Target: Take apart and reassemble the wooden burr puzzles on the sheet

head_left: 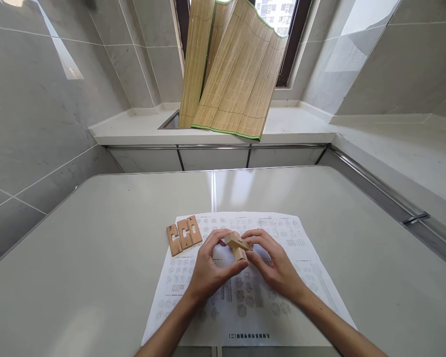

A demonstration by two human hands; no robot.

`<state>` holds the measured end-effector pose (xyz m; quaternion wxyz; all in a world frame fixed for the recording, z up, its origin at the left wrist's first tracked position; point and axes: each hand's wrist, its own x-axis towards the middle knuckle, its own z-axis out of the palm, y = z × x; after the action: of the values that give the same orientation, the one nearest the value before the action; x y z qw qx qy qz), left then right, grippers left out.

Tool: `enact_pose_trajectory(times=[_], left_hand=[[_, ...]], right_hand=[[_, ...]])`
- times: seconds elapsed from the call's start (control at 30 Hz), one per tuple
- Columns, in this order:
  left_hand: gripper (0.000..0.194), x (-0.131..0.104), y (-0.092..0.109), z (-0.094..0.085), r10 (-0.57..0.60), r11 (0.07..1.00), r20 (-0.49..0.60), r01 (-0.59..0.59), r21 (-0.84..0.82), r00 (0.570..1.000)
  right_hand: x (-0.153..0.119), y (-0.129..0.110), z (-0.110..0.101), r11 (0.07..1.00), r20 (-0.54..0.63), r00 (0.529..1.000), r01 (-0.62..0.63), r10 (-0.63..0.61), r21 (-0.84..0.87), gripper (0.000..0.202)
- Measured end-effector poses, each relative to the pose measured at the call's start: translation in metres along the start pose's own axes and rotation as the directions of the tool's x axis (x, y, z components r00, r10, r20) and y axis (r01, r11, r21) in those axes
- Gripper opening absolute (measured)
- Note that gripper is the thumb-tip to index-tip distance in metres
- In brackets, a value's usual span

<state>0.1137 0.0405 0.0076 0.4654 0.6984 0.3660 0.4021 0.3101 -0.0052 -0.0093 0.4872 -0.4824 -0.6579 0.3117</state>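
Observation:
My left hand [218, 267] and my right hand [269, 255] meet above a printed sheet [241, 317], both gripping small pale wooden puzzle blocks [239, 243]. One block lies across another at an angle; I cannot tell whether they interlock. The left thumb presses the lower block from the near side, with the fingers curled behind. Right fingertips pinch the right end of the blocks. Left of the hands, three flat brown wooden pieces [185, 234] with cut-outs and written numbers lie side by side, partly over the sheet's upper left corner.
The sheet, with rows of small diagrams, lies on a light glossy table [96, 258]. Beyond the table's far edge is a white ledge [301, 126] with a folded bamboo mat [241, 74] leaning in front of a window. Grey tiled walls stand on both sides.

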Motion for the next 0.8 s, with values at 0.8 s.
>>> enact_pose_trajectory(times=[0.8], left_hand=[[0.049,-0.002,-0.017,-0.001,0.194,0.747,0.042,-0.176,0.641,0.98]], right_hand=[[-0.003,0.026,-0.001,0.885,-0.132,0.989,-0.123,0.071,-0.449,0.006]])
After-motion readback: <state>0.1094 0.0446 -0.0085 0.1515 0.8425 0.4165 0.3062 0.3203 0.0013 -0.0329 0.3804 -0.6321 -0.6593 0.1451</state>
